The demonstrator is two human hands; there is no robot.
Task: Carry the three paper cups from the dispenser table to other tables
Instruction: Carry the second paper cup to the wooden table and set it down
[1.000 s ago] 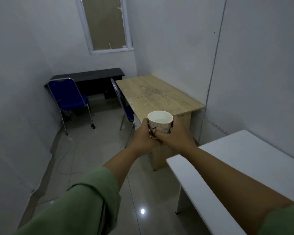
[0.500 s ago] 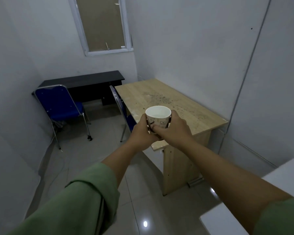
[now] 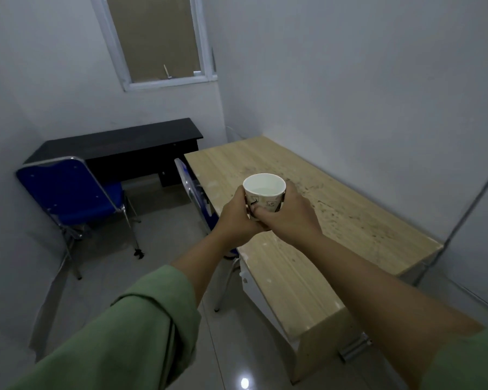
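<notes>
**Both your hands hold a paper cup above a wooden table**

You hold a white paper cup [image 3: 264,196] upright in front of you, both arms stretched forward. Your left hand [image 3: 235,220] wraps the cup's left side and your right hand [image 3: 286,218] wraps its right side, the fingers of each curled snugly around the cup wall and meeting below it. The cup's open rim faces up; whether anything is inside it is hard to tell. It has small dark printed marks on its side.

The cup hangs in the air over the near left part of a light wooden table [image 3: 335,220], not touching it. The tabletop is speckled with dark marks. A blue chair [image 3: 200,198] is tucked against the table's left edge. Farther left stands a second blue chair [image 3: 76,198] with metal legs, and behind it a black desk [image 3: 119,144] against the wall below a window [image 3: 158,40]. Green sleeves [image 3: 141,333] cover your upper arms.
</notes>
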